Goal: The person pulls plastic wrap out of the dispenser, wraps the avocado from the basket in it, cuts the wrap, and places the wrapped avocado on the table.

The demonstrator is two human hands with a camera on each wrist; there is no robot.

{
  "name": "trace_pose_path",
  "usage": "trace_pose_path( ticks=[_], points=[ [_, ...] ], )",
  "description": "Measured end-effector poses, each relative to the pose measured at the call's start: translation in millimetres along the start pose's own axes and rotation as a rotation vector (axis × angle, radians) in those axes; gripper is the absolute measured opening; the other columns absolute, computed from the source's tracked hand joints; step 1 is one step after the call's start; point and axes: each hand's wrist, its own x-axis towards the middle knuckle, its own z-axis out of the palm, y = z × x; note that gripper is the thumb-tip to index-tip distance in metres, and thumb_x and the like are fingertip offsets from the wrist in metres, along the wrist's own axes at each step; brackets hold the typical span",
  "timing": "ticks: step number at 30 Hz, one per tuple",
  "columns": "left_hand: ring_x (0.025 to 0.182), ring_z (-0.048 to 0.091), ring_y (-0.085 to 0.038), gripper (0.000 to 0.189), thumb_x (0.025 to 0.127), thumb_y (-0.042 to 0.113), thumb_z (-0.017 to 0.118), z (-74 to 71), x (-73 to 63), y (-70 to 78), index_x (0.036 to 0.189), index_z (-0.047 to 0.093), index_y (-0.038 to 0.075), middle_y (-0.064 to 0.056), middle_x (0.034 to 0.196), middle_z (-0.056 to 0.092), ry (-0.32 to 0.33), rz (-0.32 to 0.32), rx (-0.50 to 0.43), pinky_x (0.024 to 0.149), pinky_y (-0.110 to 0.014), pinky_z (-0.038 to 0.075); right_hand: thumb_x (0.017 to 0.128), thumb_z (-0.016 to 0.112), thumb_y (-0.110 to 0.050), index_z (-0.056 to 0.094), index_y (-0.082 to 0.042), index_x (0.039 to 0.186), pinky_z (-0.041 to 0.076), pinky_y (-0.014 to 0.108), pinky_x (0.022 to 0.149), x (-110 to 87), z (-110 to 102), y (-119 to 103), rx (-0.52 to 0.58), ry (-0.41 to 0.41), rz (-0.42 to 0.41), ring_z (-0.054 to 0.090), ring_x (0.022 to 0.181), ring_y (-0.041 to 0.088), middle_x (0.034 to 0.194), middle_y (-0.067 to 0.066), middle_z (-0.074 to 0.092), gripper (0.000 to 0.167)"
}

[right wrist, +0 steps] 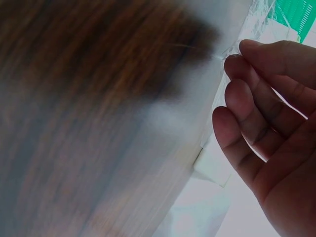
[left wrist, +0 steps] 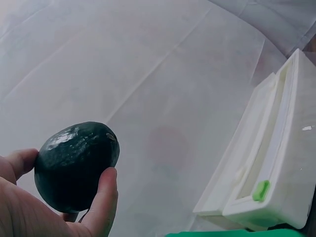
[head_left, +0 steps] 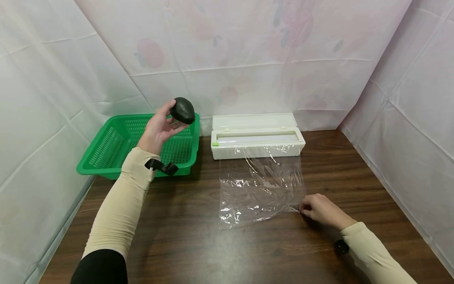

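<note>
A dark avocado is held up in my left hand, above the green basket's right side. In the left wrist view, fingers and thumb grip the avocado from both sides. My right hand pinches the near right corner of a sheet of clear plastic wrap close to the table. The wrap runs out from the front of a white dispenser box, whose lid stands open at the back. In the right wrist view, thumb and forefinger of the right hand meet at the film's edge.
A green plastic basket stands at the back left of the brown wooden table. On the dispenser's front left edge sits a small green slider. White cloth walls enclose the back and both sides.
</note>
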Motion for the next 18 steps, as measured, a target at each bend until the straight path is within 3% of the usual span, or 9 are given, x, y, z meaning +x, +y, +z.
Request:
trace_pose_path(
  ticks=[18],
  points=[
    [0.142, 0.037, -0.028, 0.048, 0.092, 0.033, 0.067, 13.1, -7.1, -27.2, 0.136, 0.049, 0.032, -0.004, 0.131, 0.046, -0.036, 0.007, 0.033, 0.115, -0.049, 0.034, 0.078, 0.074, -0.001, 0.068, -0.015, 0.072, 0.047, 0.025, 0.059, 0.2, 0, -3, 0.006, 0.005, -0.008, 0.055, 0.066, 0.001, 0.071, -0.010, 0.063, 0.016]
  ],
)
